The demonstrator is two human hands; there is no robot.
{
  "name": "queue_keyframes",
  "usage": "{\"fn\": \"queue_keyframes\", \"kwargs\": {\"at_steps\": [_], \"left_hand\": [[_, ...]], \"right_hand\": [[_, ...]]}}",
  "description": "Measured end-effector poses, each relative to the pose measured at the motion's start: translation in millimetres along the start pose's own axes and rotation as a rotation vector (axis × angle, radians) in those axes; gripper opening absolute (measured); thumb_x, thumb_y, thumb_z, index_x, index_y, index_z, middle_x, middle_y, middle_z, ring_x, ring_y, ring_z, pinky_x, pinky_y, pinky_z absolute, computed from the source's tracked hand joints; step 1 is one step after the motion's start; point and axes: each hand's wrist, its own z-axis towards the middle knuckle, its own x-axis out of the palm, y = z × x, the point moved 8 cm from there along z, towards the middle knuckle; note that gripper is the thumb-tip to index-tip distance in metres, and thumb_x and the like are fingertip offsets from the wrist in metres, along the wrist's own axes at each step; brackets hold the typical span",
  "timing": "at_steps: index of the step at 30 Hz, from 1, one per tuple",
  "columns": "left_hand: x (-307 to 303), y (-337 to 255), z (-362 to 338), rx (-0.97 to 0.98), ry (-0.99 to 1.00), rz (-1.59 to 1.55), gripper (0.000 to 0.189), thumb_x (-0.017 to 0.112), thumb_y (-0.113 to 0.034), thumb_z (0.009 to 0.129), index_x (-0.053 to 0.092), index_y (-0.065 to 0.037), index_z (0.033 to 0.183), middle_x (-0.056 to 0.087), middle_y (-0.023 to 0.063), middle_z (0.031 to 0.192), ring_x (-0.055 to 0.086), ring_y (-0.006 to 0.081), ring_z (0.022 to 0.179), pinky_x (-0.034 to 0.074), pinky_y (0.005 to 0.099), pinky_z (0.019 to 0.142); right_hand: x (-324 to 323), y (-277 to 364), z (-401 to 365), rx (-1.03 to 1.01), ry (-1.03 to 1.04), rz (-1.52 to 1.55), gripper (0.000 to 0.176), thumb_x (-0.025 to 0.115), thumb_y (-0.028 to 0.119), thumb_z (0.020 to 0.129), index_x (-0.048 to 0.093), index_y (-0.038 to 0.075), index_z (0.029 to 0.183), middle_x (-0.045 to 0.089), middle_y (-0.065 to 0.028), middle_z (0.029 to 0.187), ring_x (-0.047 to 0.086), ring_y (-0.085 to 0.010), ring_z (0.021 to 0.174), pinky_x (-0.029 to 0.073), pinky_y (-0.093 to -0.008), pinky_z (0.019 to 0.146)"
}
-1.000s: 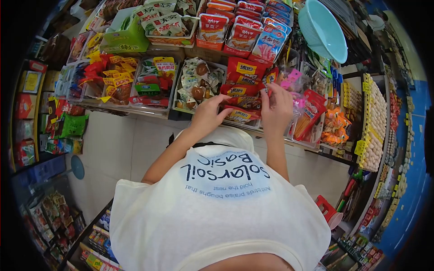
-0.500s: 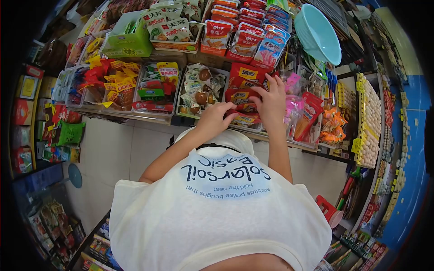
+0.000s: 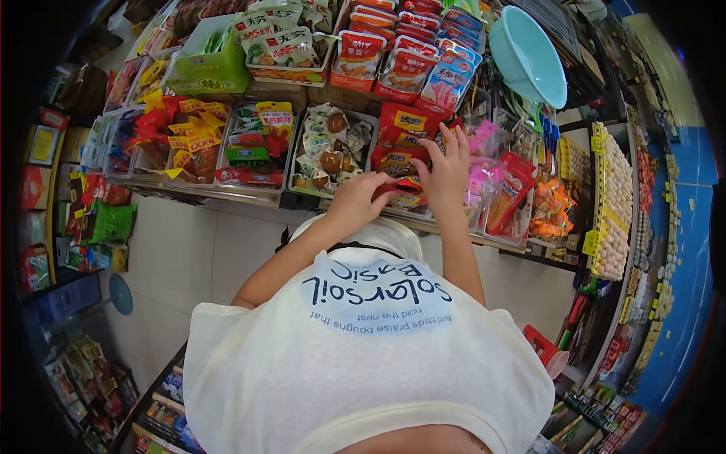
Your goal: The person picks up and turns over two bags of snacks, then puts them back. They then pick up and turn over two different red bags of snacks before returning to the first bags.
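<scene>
Red snack packets (image 3: 408, 121) with yellow labels stand in rows in a clear bin in front of me. My left hand (image 3: 357, 204) is at the bin's near left corner, thumb and fingers closed on the edge of a front red packet (image 3: 396, 163). Over the right side of the same bin, my right hand (image 3: 448, 168) has its fingers spread, the tips touching the packets. Left of these, a bin holds brown eggs in clear and green-white wrappers (image 3: 331, 160). On the right are pink-wrapped packets (image 3: 484, 175) and a long red packet (image 3: 511, 193).
Behind the bins stand red snack boxes (image 3: 355, 57), a green box (image 3: 208, 68) and a turquoise basket (image 3: 529, 57). Yellow and red packets (image 3: 200, 140) fill bins to the left. Egg trays (image 3: 614, 204) line the right side. A red stool (image 3: 544, 352) is at lower right.
The view has shifted slightly, so the shelf sits a little further left. Both hands stay at the red packets, with the right hand's fingers moved slightly.
</scene>
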Motion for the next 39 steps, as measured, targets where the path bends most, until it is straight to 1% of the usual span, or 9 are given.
{"fn": "queue_keyframes", "kwargs": {"at_steps": [11,18,23,26,28,30,33,37,39], "left_hand": [[1.2,7.3,-10.9,-0.097,0.036,-0.05,0.022,0.067,-0.021,0.084,0.064,-0.008,0.102,0.066,0.0129,0.09,0.063,0.0324,0.082,0.049,0.0403,0.071],[0.2,9.5,-12.7,-0.087,-0.035,-0.108,0.027,0.068,-0.018,0.084,0.065,-0.004,0.107,0.067,0.0165,0.098,0.064,0.0338,0.088,0.05,0.0401,0.076],[-0.4,6.8,-14.8,-0.1,-0.038,-0.081,0.028,0.067,-0.015,0.086,0.064,-0.001,0.11,0.068,0.0148,0.098,0.065,0.0243,0.082,0.051,0.0317,0.069],[-8.9,-1.6,-14.1,-0.11,-0.135,-0.136,0.028,0.066,-0.014,0.087,0.063,-0.001,0.111,0.066,0.0134,0.102,0.064,0.0209,0.089,0.051,0.0303,0.074],[-27.7,-8.2,-17.9,-0.001,-0.397,-0.406,0.03,0.067,-0.019,0.087,0.061,-0.002,0.11,0.065,0.0114,0.099,0.063,0.0206,0.084,0.05,0.0307,0.076],[-31.3,-4.4,-21.9,-0.049,-0.353,-0.434,0.028,0.064,-0.019,0.09,0.06,-0.003,0.112,0.062,0.0094,0.108,0.061,0.0182,0.096,0.048,0.0308,0.084],[-41.2,-27.3,-16.3,0.098,-0.248,-0.661,0.043,0.051,-0.032,0.098,0.049,0.0,0.126,0.053,0.0113,0.127,0.05,0.0203,0.12,0.037,0.0326,0.102],[-17.3,-33.9,-13.0,-0.016,-0.01,-0.904,0.071,0.039,-0.058,0.096,0.037,-0.001,0.139,0.048,0.0125,0.136,0.046,0.0181,0.126,0.036,0.0338,0.104],[-9.1,-29.0,-19.1,-0.128,0.026,-1.046,0.065,0.04,-0.053,0.098,0.039,-0.001,0.137,0.051,0.0123,0.132,0.051,0.0179,0.12,0.043,0.0329,0.098]], "right_hand": [[0.3,13.9,0.6,-0.112,0.015,-0.052,0.019,0.077,0.017,0.068,0.069,0.008,0.083,0.052,-0.0094,0.134,0.039,-0.0354,0.131,0.035,-0.0486,0.103],[-63.8,5.1,9.1,-0.016,-0.187,0.191,0.012,0.075,0.01,0.074,0.066,0.006,0.082,0.059,-0.0106,0.125,0.048,-0.0343,0.121,0.04,-0.0438,0.097],[-80.2,-23.2,-0.6,0.308,-0.308,0.775,0.012,0.072,0.005,0.082,0.064,0.001,0.09,0.07,-0.008,0.096,0.065,-0.0165,0.082,0.051,-0.0271,0.071],[-100.8,-34.6,-18.9,0.405,-0.492,0.923,0.013,0.07,0.005,0.086,0.062,-0.002,0.093,0.069,-0.007,0.088,0.063,-0.01,0.075,0.051,-0.0224,0.067],[-110.5,-37.8,-23.5,0.415,-0.56,1.014,0.013,0.07,0.003,0.086,0.06,-0.003,0.093,0.067,-0.0079,0.088,0.063,-0.0091,0.078,0.05,-0.0221,0.069],[-114.9,-41.5,-25.7,0.379,-0.593,1.295,0.013,0.069,0.001,0.086,0.059,-0.002,0.094,0.067,-0.0082,0.089,0.063,-0.0094,0.078,0.05,-0.0222,0.07],[-101.6,-40.7,-24.5,0.446,-0.447,1.457,0.013,0.069,0.002,0.086,0.059,0.0,0.094,0.067,-0.0078,0.09,0.062,-0.009,0.077,0.05,-0.022,0.071],[-71.3,-32.2,-25.4,0.601,-0.245,1.655,0.012,0.068,0.003,0.085,0.06,0.002,0.094,0.067,-0.0065,0.089,0.064,-0.0093,0.076,0.051,-0.0226,0.07],[-54.9,-27.4,-24.4,0.641,-0.142,1.736,0.012,0.068,0.004,0.085,0.06,0.002,0.094,0.068,-0.0067,0.087,0.065,-0.0103,0.074,0.054,-0.0241,0.066]]}}
